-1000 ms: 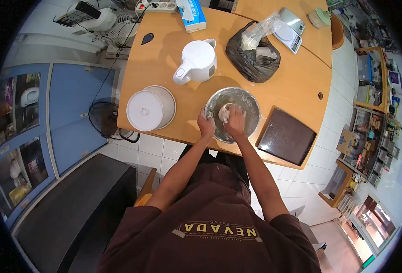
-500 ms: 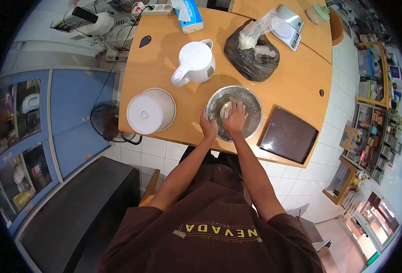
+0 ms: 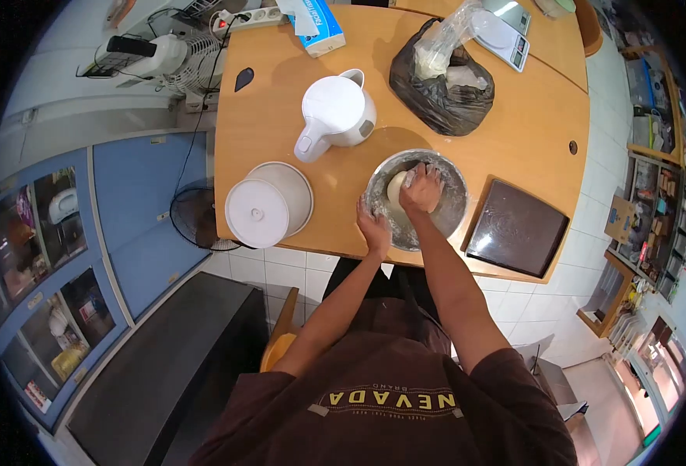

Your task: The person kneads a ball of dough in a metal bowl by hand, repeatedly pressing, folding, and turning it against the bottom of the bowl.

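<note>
A metal mixing bowl (image 3: 457, 172), its inside smeared with flour, stands near the front edge of the table. In it lies a pale, rounded lump of dough (image 3: 396, 189). My left hand (image 3: 375, 231) grips the bowl's near left rim, fingers along the outside and edge. My right hand (image 3: 423, 191) is inside the bowl against the right side of the dough, its fingers curled and whitened with flour; the fingertips are partly hidden.
Left of the bowl are a lidded white container (image 3: 259, 211) and a white electric kettle (image 3: 335, 113). A dark baking tray (image 3: 517, 229) lies to the right. Behind stand a black plastic bag (image 3: 456, 109), a kitchen scale (image 3: 502, 37) and a tissue box (image 3: 323, 35).
My right hand has shifted to the right on the dough and its fingers have curled, showing more of the dough. My left hand stays at the rim. The whole view has shifted slightly.
</note>
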`<state>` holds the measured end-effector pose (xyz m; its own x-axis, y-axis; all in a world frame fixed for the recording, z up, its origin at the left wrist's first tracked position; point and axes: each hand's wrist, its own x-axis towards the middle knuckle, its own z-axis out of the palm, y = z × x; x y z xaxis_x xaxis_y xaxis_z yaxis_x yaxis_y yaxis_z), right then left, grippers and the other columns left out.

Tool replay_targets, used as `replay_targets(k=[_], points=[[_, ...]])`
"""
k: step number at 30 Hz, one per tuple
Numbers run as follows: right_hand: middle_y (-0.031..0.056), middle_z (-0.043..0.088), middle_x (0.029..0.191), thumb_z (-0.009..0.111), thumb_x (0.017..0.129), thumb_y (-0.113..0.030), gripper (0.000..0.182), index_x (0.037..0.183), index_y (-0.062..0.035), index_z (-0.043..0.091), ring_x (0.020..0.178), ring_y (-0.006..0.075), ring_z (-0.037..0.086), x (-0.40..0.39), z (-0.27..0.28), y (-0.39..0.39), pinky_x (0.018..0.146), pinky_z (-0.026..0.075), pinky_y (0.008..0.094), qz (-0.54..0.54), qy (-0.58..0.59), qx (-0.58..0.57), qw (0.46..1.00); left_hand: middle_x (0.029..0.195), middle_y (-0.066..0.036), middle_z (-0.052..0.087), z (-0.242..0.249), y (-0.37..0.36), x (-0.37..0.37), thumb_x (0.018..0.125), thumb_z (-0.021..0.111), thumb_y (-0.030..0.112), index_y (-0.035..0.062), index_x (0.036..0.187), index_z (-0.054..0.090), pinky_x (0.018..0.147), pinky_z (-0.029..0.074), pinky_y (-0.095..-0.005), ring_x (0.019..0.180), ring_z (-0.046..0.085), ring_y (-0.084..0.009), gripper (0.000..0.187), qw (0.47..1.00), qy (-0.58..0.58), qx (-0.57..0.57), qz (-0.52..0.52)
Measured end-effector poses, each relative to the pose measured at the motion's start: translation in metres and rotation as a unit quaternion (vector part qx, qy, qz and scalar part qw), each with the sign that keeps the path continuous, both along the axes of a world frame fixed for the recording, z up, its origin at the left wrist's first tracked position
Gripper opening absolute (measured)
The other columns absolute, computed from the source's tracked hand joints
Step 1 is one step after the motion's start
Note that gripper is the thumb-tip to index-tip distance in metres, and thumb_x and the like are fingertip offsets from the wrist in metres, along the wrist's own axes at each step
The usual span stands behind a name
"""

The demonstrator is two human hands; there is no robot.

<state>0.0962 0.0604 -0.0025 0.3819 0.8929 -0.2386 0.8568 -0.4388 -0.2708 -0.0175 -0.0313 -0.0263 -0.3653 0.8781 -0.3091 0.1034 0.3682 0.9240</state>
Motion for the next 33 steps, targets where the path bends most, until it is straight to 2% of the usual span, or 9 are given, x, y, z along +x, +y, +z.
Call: replay_targets(k=[4,7,11,14,17,19,25,29,33], points=[[0.0174,0.061,0.12,0.061,0.088,-0.028,0.032,0.114,-0.0112,0.061,0.12,0.0364,0.055,-0.001,0.005,0.0,0.102,0.042,0.052,-0.004,-0.002,0.025,1.0,0.149,-0.028,0.043,0.003,0.002,0.002,0.076,0.054,-0.013,-0.0131,0.146,0.037,0.122,0.026,-0.0431,0.144,0.038,-0.0392,0.072,0.999,-0.022,-0.022,0.021],[0.017,0.06,0.121,0.063,0.086,-0.023,0.032,0.117,-0.0135,0.061,0.12,0.0377,0.055,-0.002,0.007,-0.011,0.101,0.042,0.0529,0.005,-0.003,0.091,0.996,0.146,-0.028,0.045,0.008,0.002,0.002,0.075,0.052,-0.014,-0.013,0.143,0.041,0.121,0.029,-0.0431,0.142,0.04,-0.04,0.069,0.995,0.091,-0.04,-0.004],[0.0181,0.058,0.122,0.066,0.084,-0.019,0.037,0.12,-0.0127,0.061,0.118,0.0396,0.055,0.002,0.007,-0.023,0.1,0.042,0.0551,0.043,0.014,0.138,0.989,0.141,-0.029,0.05,0.01,0.007,0.003,0.075,0.052,-0.014,-0.0117,0.141,0.045,0.118,0.034,-0.0418,0.137,0.046,-0.0417,0.066,0.999,0.031,-0.011,0.024],[0.0207,0.057,0.121,0.066,0.085,-0.021,0.037,0.12,-0.0084,0.06,0.115,0.0411,0.055,0.011,0.015,-0.035,0.097,0.043,0.0562,0.102,0.094,0.109,0.984,0.135,-0.028,0.054,0.024,0.013,0.003,0.075,0.052,-0.014,-0.01,0.139,0.049,0.113,0.039,-0.042,0.129,0.052,-0.0422,0.064,1.0,0.002,0.006,0.024],[0.0242,0.056,0.12,0.068,0.083,-0.018,0.045,0.124,-0.0051,0.054,0.116,0.0447,0.053,0.012,0.019,-0.047,0.096,0.045,0.0537,0.091,0.153,0.141,0.974,0.129,-0.027,0.058,0.018,0.013,0.003,0.075,0.05,-0.014,-0.0087,0.136,0.052,0.109,0.042,-0.043,0.123,0.057,-0.0415,0.061,0.999,-0.006,0.034,0.022],[0.0237,0.058,0.117,0.068,0.084,-0.018,0.037,0.116,-0.004,0.056,0.112,0.0446,0.055,0.007,0.034,-0.051,0.093,0.046,0.0541,0.076,0.124,0.134,0.98,0.125,-0.026,0.06,0.016,0.012,0.003,0.075,0.05,-0.014,-0.0082,0.134,0.053,0.107,0.043,-0.0438,0.119,0.059,-0.0416,0.06,0.999,-0.005,0.037,0.025],[0.0249,0.063,0.113,0.068,0.085,-0.019,0.025,0.103,-0.0017,0.063,0.105,0.0435,0.06,-0.015,0.025,-0.049,0.091,0.049,0.054,-0.04,0.084,0.132,0.987,0.13,-0.028,0.058,0.025,0.014,0.006,0.078,0.048,-0.014,-0.0107,0.136,0.051,0.11,0.041,-0.0426,0.124,0.057,-0.0417,0.059,0.996,0.069,-0.048,0.025],[0.0269,0.066,0.114,0.068,0.085,-0.021,0.026,0.102,-0.0013,0.07,0.104,0.0438,0.065,-0.016,0.003,-0.036,0.09,0.053,0.0513,-0.077,0.04,0.144,0.986,0.138,-0.029,0.053,0.042,0.013,0.002,0.078,0.049,-0.014,-0.0124,0.142,0.045,0.117,0.033,-0.0409,0.134,0.05,-0.039,0.064,0.999,0.019,-0.04,-0.005],[0.0238,0.072,0.101,0.071,0.083,-0.026,0.028,0.101,-0.0054,0.074,0.092,0.0437,0.07,-0.006,0.011,-0.011,0.082,0.058,0.0512,-0.105,0.052,0.007,0.993,0.146,-0.029,0.047,0.03,0.004,-0.002,0.077,0.052,-0.013,-0.0125,0.145,0.039,0.121,0.027,-0.0405,0.142,0.041,-0.0383,0.07,0.999,-0.002,-0.031,-0.027]])
